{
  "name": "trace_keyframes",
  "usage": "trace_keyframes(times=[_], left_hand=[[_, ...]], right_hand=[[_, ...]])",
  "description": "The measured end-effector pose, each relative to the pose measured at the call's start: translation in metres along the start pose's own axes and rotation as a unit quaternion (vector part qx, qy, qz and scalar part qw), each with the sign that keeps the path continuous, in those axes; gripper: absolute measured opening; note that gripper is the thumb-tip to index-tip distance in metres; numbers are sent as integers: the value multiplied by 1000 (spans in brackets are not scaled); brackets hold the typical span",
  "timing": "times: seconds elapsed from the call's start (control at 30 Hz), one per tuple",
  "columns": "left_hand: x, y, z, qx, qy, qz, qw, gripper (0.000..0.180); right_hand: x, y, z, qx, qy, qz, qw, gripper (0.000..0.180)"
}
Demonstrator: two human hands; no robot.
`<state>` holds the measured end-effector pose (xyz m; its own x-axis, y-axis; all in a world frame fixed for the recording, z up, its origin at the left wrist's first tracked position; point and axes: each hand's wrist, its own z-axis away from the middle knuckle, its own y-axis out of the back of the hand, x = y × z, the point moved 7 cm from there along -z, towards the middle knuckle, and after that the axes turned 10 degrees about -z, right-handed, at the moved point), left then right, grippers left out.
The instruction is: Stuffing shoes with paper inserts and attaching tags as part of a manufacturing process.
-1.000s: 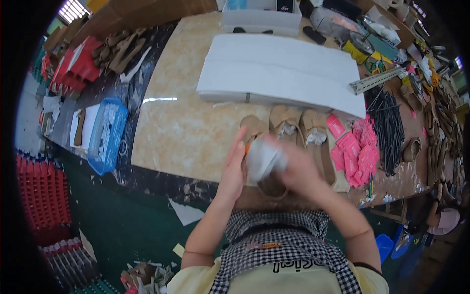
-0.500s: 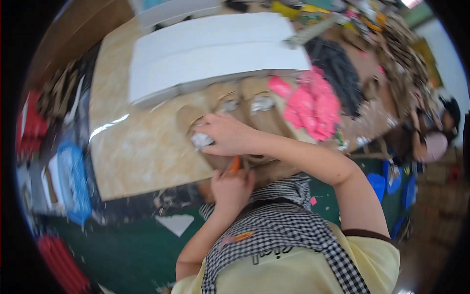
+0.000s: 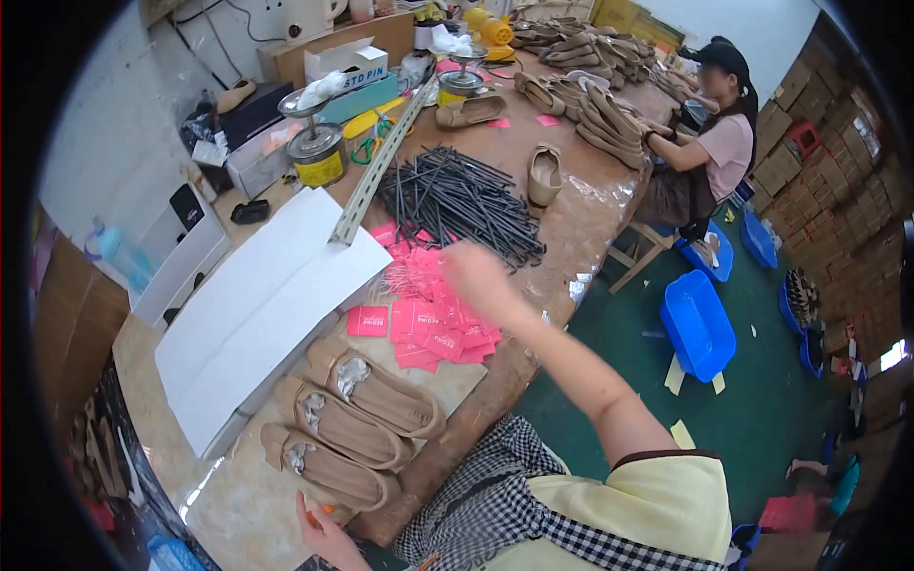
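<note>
Left hand: at the near edge of the surface, low in view, fingers curled around a small orange item; what that item is cannot be told.

Shoes: three tan flats side by side just beyond the left hand, each stuffed with crumpled white paper in the toe.

White sheets: long folded boards lying flat, just behind the shoes.

Right hand: stretched forward over the pink tags, blurred; whether the fingers are spread or pinching cannot be told. It sits at the far edge of the tag pile, near the black sticks.

Pink tags: loose heap of small cards on the surface, between shoes and sticks.

Black sticks: spread bundle of thin rods, beyond the tags, beside a grey metal rail.

Single shoe: tan, alone, right of the sticks.

Tins: two round cans with funnel-like tops, the nearer one yellow-sided; contents hidden.

Boxes: white and teal cartons at the far left, closed.

Far shoe pile: many tan flats stacked at the far end, where a seated person works.

Blue bins: on the green floor to the right; the nearest looks bare inside, another beneath the person's stool holds a pale item.
</note>
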<state>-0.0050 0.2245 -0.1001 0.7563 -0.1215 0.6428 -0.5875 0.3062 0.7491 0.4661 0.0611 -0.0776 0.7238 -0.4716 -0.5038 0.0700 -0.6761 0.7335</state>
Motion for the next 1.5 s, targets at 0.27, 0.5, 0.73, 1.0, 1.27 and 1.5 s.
trace_keyframes(times=[0.27,0.5,0.73,1.0,1.27,1.5], left_hand=[[-26,-15,-13,-43,92,187,977,48],[-29,-56,-14,-268,114,644,707,73],[54,-65,-47,-155,40,601,783,80],[36,-43,-41,-6,66,569,819,64],[23,-47,-36,-38,26,500,865,82],[40,-63,-21,-4,50,499,865,87]], right_hand=[[111,6,-4,-55,-37,154,986,16],[-3,39,-2,-68,-81,-109,988,20],[-202,-6,62,-397,-39,-417,817,26],[-262,-26,76,-395,42,-361,844,39],[-299,-28,71,-270,119,-396,869,29],[-308,-46,93,-126,208,-316,917,33]])
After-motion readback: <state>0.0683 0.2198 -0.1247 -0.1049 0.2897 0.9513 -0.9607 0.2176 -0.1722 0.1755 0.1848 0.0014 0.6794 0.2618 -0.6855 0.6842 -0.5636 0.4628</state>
